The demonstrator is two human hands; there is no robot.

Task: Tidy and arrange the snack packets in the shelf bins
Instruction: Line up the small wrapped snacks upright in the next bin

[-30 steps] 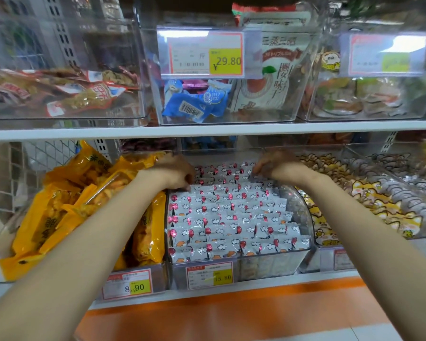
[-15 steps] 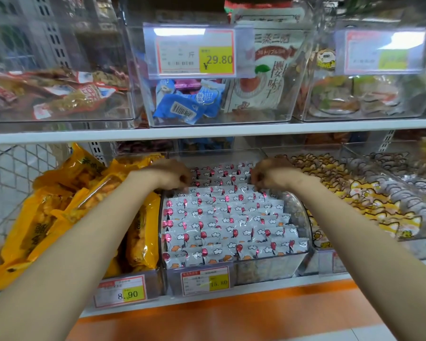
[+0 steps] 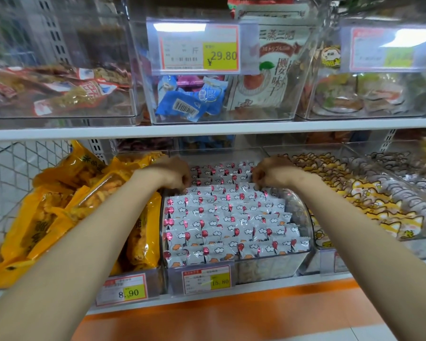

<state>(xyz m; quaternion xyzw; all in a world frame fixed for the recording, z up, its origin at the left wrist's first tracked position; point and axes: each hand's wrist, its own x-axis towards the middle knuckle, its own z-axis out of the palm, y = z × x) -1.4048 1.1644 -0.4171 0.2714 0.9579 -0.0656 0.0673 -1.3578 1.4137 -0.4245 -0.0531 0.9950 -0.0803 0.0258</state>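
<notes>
- The left hand (image 3: pixel 174 174) and right hand (image 3: pixel 272 174) both have their fingers curled down onto the back rows of the white packets (image 3: pixel 231 225). The fingertips are buried among the wrappers, so I cannot tell whether either hand pinches a packet or only presses on it.
- The packets (red balloons and clouds printed on them) fill the clear middle bin (image 3: pixel 303 217) on the lower shelf, between the yellow bags (image 3: pixel 59 205) and the cat-print packets (image 3: pixel 369 200).
- They lie in overlapping rows that run left to right across the bin, printed faces up and toward the camera, each row stepping back toward the rear.
- Each row covers part of the one behind it, so a single packet's long axis is hard to make out.
- The upper shelf (image 3: pixel 207 130) hides the rearmost packets.
- The price tag (image 3: pixel 207 279) reads 15.80; its smaller print is too blurred to read.
</notes>
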